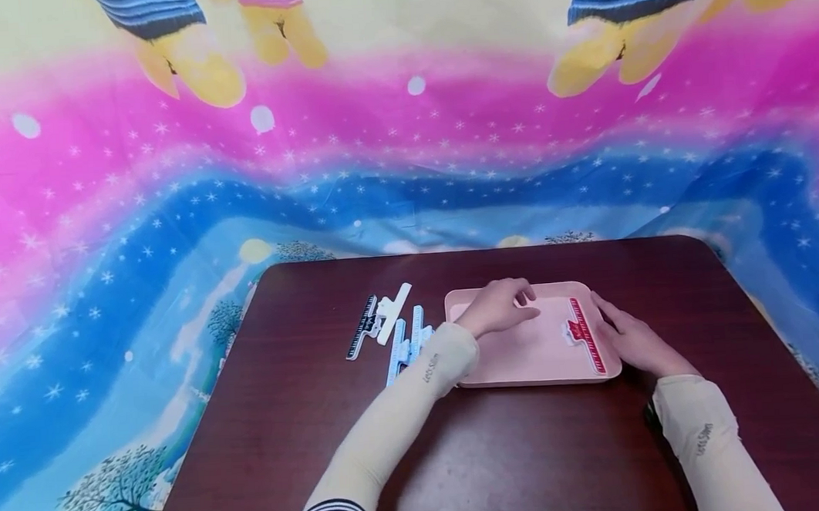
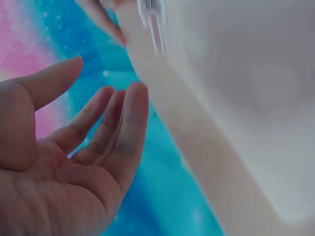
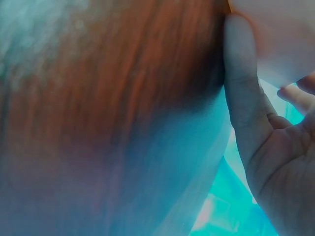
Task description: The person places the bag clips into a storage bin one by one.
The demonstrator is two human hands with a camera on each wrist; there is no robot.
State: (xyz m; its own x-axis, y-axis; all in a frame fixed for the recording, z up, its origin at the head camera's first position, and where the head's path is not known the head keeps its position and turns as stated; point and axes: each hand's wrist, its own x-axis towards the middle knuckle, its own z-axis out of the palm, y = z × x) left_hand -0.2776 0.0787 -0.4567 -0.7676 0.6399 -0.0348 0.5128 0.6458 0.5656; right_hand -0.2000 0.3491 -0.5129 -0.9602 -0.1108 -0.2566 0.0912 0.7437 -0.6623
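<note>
Pink tray [image 1: 519, 358] beside loose clips [image 1: 392, 330]

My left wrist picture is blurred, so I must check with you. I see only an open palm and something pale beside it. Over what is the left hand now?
Observer: The left hand is over the far left part of a pink tray, which stands on a dark table.
Operator: Does the tray hold anything?
Observer: One red clip lies along its right side.
Operator: Where is the right hand?
Observer: The right hand rests on the table against the tray's right rim, its fingers straight and holding nothing.
</note>
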